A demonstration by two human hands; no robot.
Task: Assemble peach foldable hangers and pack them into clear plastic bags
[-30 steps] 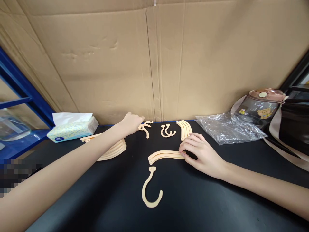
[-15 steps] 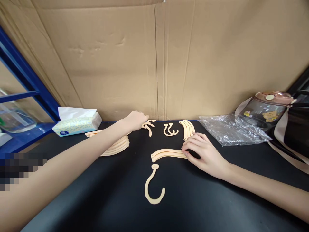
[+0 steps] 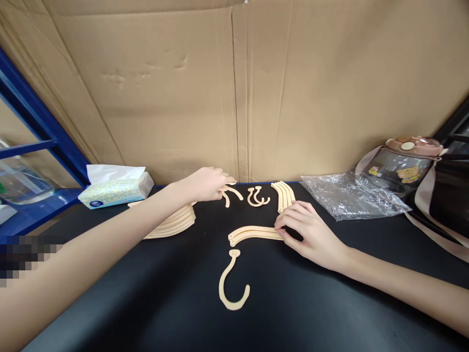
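My right hand (image 3: 311, 234) has its thumb and fingers closed about the right end of two curved beige hanger arms (image 3: 252, 233) lying side by side on the black tabletop. Nearer to me lies a beige hanger hook (image 3: 231, 300), its flat round head close below their left end. At the back, my left hand (image 3: 208, 183) is bent down over a small heap of curved beige pieces (image 3: 236, 191). Its fingers are drawn together at the heap, and the fingertips are partly hidden. Just right of it rest more small hooks (image 3: 256, 198).
A stack of beige hanger arms (image 3: 176, 225) lies partly under my left forearm; another group of arms (image 3: 284, 195) is behind my right hand. A tissue pack (image 3: 115, 188) stands at left. Clear plastic wrap (image 3: 351, 195) and a strapped bottle (image 3: 399, 166) are at right. Cardboard (image 3: 164, 98) walls the back.
My left hand has shifted slightly right over the small curved pieces, and some of these have moved. My right hand, the hanger arms and the near hook stay put.
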